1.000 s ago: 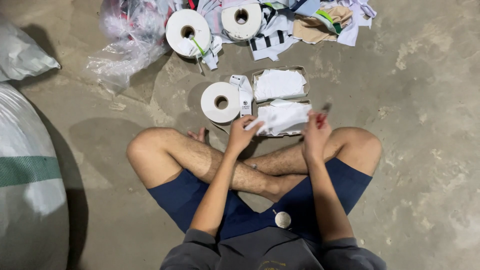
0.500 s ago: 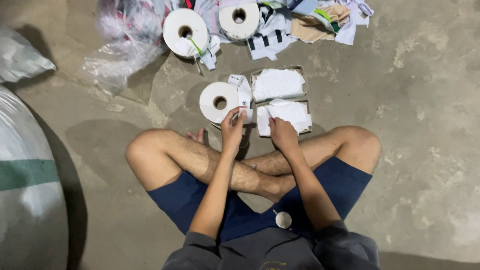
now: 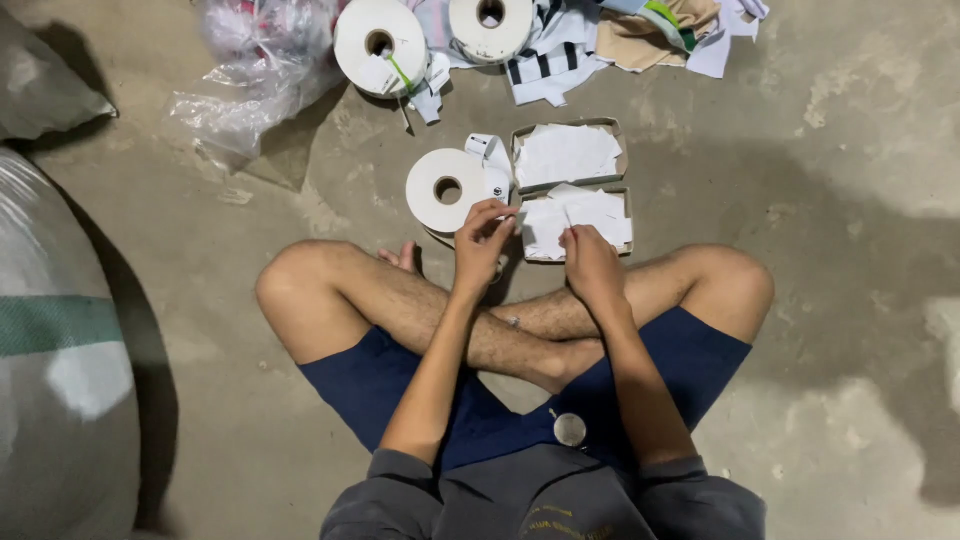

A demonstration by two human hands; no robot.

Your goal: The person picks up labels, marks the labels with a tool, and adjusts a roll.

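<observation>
I sit cross-legged on a concrete floor. My left hand (image 3: 482,240) pinches the loose end of the white label strip that comes off a white roll (image 3: 447,190) lying flat just beyond my shin. My right hand (image 3: 590,262) is closed at the near edge of a shallow cardboard tray (image 3: 628,215) and pinches a small white label from the cut labels in it. A second tray (image 3: 620,150), also filled with white labels, lies right behind the first.
Two more white rolls (image 3: 380,45) (image 3: 490,25) lie farther out, among striped and beige fabric scraps (image 3: 560,60). A crumpled clear plastic bag (image 3: 245,85) is at the far left. A large white woven sack (image 3: 60,370) bulks at my left side.
My right hand has swung in from near my right knee to the near tray. My left hand has stayed at the roll's loose end, shifting only slightly.
</observation>
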